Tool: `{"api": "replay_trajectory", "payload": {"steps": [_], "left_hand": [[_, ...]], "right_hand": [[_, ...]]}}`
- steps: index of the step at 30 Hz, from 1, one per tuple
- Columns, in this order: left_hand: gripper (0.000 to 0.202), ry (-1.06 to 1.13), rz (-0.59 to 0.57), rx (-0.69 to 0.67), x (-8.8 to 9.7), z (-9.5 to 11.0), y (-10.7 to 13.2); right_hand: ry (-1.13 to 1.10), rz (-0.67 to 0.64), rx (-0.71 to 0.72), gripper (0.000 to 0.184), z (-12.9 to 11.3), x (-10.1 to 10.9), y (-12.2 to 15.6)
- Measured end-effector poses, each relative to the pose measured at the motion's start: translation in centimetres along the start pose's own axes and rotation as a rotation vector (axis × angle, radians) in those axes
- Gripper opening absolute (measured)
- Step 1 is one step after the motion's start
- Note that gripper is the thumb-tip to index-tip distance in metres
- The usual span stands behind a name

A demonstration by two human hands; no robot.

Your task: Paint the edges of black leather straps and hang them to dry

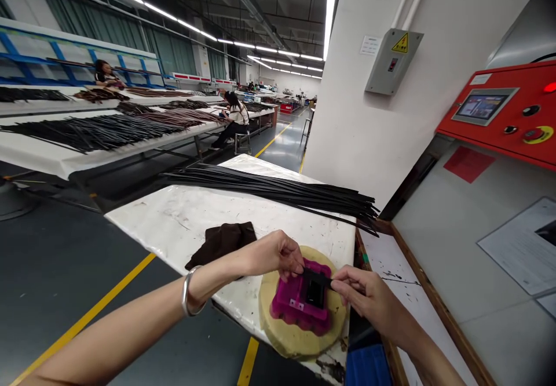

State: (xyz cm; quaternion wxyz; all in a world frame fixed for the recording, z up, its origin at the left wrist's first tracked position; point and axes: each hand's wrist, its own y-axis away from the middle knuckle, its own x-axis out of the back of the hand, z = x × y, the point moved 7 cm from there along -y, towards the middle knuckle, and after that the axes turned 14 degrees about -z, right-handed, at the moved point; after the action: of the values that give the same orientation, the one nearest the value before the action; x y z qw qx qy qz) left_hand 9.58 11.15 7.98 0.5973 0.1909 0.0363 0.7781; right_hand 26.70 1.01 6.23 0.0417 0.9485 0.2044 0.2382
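Note:
My left hand [284,255] and my right hand [360,293] pinch a short stretch of black strip [318,276] between them, the left at its left end and the right at its right end. Just under the strip sits a purple scallop-edged holder [284,300] with a dark, glossy rectangular opening [315,294]. Whether the strip touches the holder, I cannot tell. A round yellowish pad [282,339] lies beneath the holder. To the left, near my left forearm, is a crumpled dark brown cloth [226,242].
A bundle of long black strips [269,186] lies across the far part of the white-covered table [169,215]. On the right stand a wooden-edged tray [397,270] and a machine with a red control panel [499,113]. Long tables with strips [87,131] and seated people are at the left.

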Motion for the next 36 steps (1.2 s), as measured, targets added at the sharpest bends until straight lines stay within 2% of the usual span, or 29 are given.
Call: {"api": "replay_trajectory", "payload": {"steps": [2, 7, 11, 17, 23, 30, 36], "left_hand": [[0.024, -0.131, 0.023, -0.024, -0.5, 0.3, 0.2], [0.018, -0.514, 0.192, -0.202, -1.5, 1.6, 1.3], [0.013, -0.636, 0.209, -0.229, -2.2, 1.5, 1.8], [0.012, -0.698, 0.203, -0.213, -2.6, 0.9, 2.2], [0.015, -0.693, 0.202, -0.231, -3.1, 1.2, 1.9], [0.012, -0.714, 0.219, -0.207, -2.8, 1.1, 2.1], [0.012, -0.742, 0.205, -0.207, -3.0, 1.5, 2.2]], "right_hand": [[0.084, 0.057, 0.038, 0.032, -0.2, -0.5, -0.1], [0.302, 0.204, 0.119, 0.023, 0.6, -1.6, 0.1], [0.447, 0.264, 0.211, 0.019, 0.5, -2.5, 0.4], [0.594, 0.323, 0.255, 0.019, 0.1, -3.2, 0.2], [0.613, 0.289, 0.262, 0.019, 0.3, -3.1, 0.7], [0.618, 0.340, 0.290, 0.016, -0.4, -3.2, 0.6], [0.625, 0.338, 0.274, 0.018, 0.1, -3.4, 0.6]]}}
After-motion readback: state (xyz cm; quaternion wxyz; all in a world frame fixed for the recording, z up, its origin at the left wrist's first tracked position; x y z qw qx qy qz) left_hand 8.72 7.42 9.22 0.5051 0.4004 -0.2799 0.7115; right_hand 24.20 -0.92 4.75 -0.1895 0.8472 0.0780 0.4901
